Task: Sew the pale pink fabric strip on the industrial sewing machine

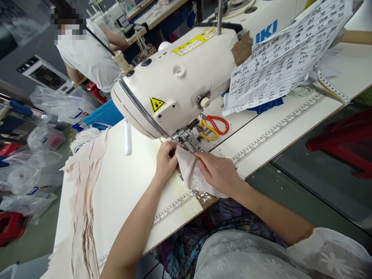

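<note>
A small piece of pale pink fabric [190, 170] lies at the presser foot [186, 140] of a white sewing machine [186, 73]. My left hand [166, 161] pinches the fabric's left edge, its fingers curled just in front of the needle area. My right hand [216, 170] rests on the fabric's right side with fingers closed on it; a thin tool tip seems to show at the fingertips. The lower end of the fabric hangs over the table's [124, 186] front edge.
Red-handled scissors [219, 123] and yellow-handled scissors [209, 131] lie right of the needle. A stack of pale pink pieces [84, 193] covers the table's left side. A printed sheet [287, 54] hangs on the machine. Another person [87, 50] sits at the back left among plastic bags [31, 166].
</note>
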The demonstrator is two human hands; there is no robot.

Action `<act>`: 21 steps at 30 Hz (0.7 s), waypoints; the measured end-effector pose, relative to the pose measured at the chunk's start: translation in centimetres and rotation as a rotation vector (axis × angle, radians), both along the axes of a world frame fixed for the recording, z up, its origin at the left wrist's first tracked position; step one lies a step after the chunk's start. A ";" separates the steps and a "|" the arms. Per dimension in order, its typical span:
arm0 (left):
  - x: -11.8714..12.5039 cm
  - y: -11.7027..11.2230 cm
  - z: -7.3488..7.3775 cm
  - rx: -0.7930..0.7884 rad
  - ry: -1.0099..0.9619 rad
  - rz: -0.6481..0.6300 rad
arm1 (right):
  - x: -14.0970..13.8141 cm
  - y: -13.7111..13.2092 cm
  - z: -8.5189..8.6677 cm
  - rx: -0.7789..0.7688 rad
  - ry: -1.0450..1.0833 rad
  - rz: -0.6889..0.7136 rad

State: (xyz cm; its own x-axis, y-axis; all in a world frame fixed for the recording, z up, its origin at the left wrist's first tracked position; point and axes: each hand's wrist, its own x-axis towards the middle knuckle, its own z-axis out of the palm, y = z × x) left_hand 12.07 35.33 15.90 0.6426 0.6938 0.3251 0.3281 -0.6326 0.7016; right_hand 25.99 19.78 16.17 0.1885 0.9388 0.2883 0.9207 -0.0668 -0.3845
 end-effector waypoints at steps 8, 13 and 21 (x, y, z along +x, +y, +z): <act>0.2 0.1 -0.3 0.246 0.111 0.041 | -0.1 -0.1 0.3 -0.044 -0.033 0.011; 0.1 -0.1 0.1 0.175 0.113 0.030 | -0.1 -0.1 0.7 -0.085 -0.028 0.025; 0.3 -0.1 -0.2 0.201 0.079 0.063 | 0.0 -0.1 1.1 -0.143 0.003 0.020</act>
